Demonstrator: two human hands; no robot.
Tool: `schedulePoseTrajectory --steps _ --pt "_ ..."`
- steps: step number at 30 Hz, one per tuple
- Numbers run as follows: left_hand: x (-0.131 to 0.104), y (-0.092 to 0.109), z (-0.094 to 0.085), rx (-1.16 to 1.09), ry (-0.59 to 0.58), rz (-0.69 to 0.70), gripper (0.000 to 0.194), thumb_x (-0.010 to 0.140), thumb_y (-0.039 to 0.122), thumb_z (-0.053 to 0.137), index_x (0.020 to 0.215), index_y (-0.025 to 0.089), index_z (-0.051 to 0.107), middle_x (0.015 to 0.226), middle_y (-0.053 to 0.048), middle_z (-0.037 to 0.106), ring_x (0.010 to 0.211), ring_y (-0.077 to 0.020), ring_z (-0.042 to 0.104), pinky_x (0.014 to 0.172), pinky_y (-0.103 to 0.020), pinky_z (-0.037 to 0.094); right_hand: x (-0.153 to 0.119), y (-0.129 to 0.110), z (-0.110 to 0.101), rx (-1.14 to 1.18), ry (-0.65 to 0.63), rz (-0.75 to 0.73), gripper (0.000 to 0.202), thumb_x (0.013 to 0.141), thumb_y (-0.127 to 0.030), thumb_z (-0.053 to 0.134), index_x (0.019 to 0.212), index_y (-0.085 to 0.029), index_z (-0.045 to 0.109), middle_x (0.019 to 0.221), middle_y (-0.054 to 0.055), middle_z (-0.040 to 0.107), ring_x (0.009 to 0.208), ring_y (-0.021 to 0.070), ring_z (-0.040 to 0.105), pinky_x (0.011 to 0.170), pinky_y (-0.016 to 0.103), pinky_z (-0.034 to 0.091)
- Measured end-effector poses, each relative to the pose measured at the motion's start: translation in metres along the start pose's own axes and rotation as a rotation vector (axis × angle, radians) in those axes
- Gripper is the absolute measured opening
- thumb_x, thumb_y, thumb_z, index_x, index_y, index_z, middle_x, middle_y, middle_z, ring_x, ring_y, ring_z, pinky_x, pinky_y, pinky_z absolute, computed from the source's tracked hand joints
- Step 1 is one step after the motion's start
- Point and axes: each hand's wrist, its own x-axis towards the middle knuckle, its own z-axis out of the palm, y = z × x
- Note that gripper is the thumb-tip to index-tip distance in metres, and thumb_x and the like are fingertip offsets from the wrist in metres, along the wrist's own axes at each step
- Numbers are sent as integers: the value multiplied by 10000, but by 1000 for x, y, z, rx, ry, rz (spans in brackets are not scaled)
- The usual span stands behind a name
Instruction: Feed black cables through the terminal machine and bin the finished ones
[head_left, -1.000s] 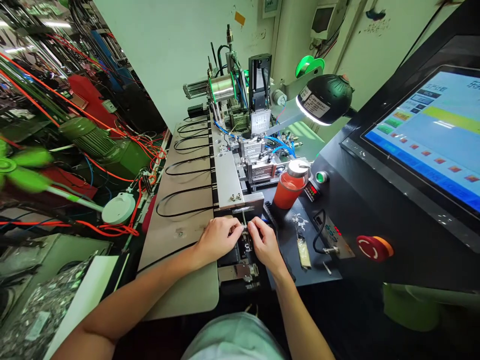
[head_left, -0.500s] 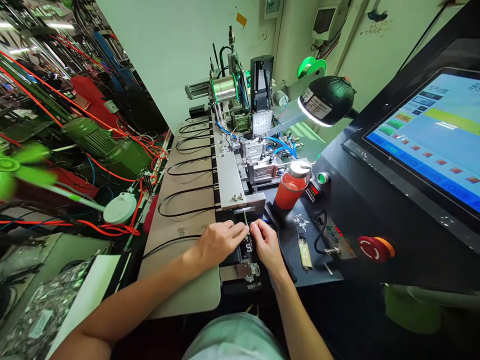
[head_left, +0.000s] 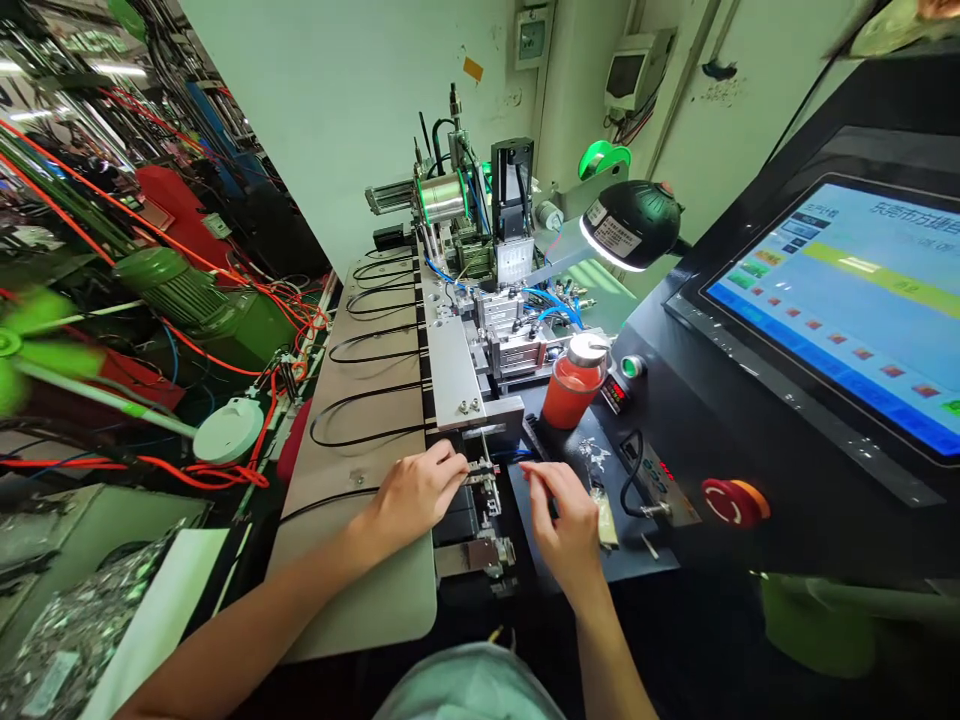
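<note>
My left hand (head_left: 424, 490) rests at the table edge, its fingers closed around the end of a thin black cable (head_left: 330, 503). Those fingertips are right beside a small metal clamp fixture (head_left: 491, 490) on the machine's track. The cable's tip is hidden by the fingers. To the right of the fixture is my right hand (head_left: 564, 515), apart from it, with thumb and forefinger separated and nothing visible between them. More black cables (head_left: 367, 440) lie in loops on the beige tabletop (head_left: 360, 610), their ends at the metal rail (head_left: 452, 375).
A red jar (head_left: 571, 392) with a metal lid stands right of the rail. Beyond it are pneumatic cylinders (head_left: 517, 350) and a round lamp (head_left: 634, 225). At right sit a red emergency button (head_left: 735, 502) and a touchscreen (head_left: 847, 310). A fan (head_left: 45, 345) is at left.
My right hand has pulled back from the fixture to the right, and its fingers have parted. My left hand has shifted slightly left, exposing more of the fixture. The view has tilted slightly.
</note>
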Motion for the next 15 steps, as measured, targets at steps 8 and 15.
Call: schedulePoseTrajectory --steps 8,15 --pt "-4 -10 -20 -151 65 -70 223 928 201 439 1101 223 576 904 -18 674 755 -146 650 700 -241 479 -6 -16 -21 26 48 -46 211 942 -154 456 953 -214 658 837 44 654 778 172 622 686 273 491" --pt "-102 -129 -103 -127 142 -310 374 881 587 443 819 310 687 836 125 719 779 -143 641 726 -277 514 -3 -22 -31 104 55 -32 203 942 -185 473 972 -226 670 699 -5 637 625 135 619 583 207 483"
